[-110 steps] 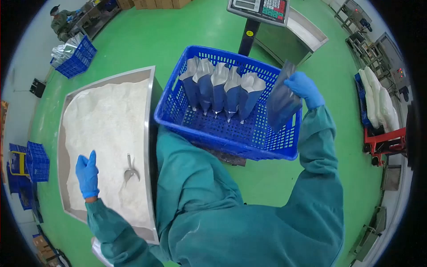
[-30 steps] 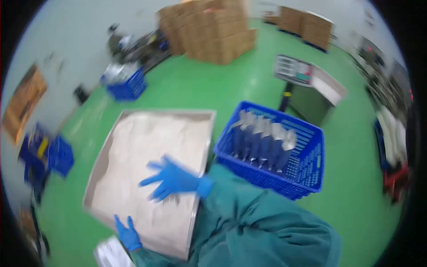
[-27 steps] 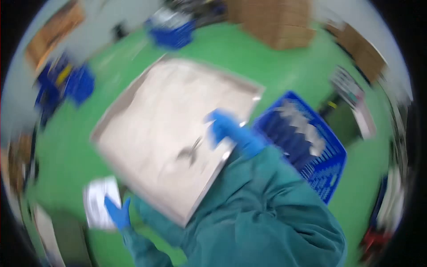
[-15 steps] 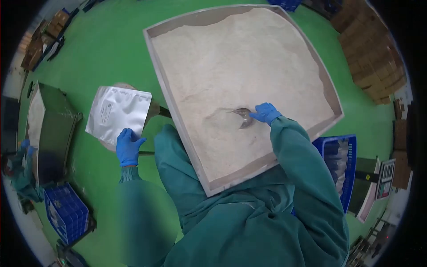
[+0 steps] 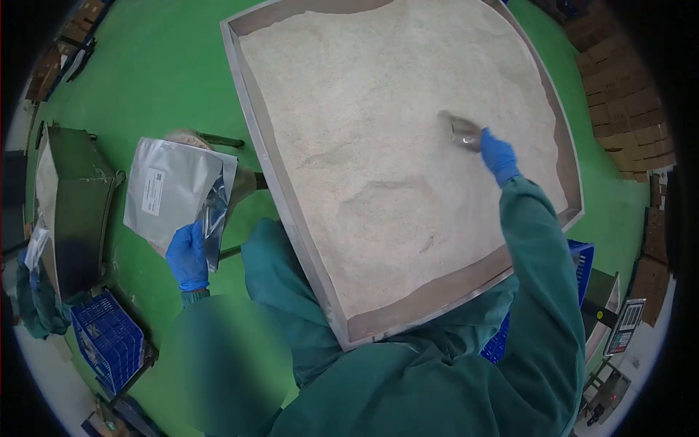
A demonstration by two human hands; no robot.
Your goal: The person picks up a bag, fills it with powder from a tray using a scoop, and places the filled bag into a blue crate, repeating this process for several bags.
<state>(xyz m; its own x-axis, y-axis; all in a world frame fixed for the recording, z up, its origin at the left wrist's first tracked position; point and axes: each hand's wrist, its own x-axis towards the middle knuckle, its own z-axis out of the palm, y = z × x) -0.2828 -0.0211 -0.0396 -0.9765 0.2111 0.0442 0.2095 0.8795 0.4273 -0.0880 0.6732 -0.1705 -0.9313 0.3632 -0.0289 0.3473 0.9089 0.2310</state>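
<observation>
In my blue-gloved right hand (image 5: 499, 156) is a metal scoop (image 5: 464, 134), slightly blurred, over the right part of a wide tray (image 5: 247, 109) of pale powder (image 5: 364, 109). My left hand (image 5: 187, 256), also gloved in blue, is closed on the lower edge of a silver foil pouch (image 5: 182, 175) with a white label. The pouch's right side is folded back and shows a shiny, darker surface. It lies on a round stool (image 5: 188, 137) left of the tray. A shallow hollow marks the powder near the tray's middle.
A blue crate (image 5: 580, 262) and a digital scale (image 5: 626, 325) stand right of the tray. At far left, a co-worker's sleeve (image 5: 36, 295) shows beside a metal bin (image 5: 76, 211) and another blue crate (image 5: 108, 339). Stacked cartons (image 5: 619, 109) stand at upper right.
My right hand has lifted the scoop from the hollow and moved it up and right. My left hand has taken hold of the pouch's edge, and its right side now folds back.
</observation>
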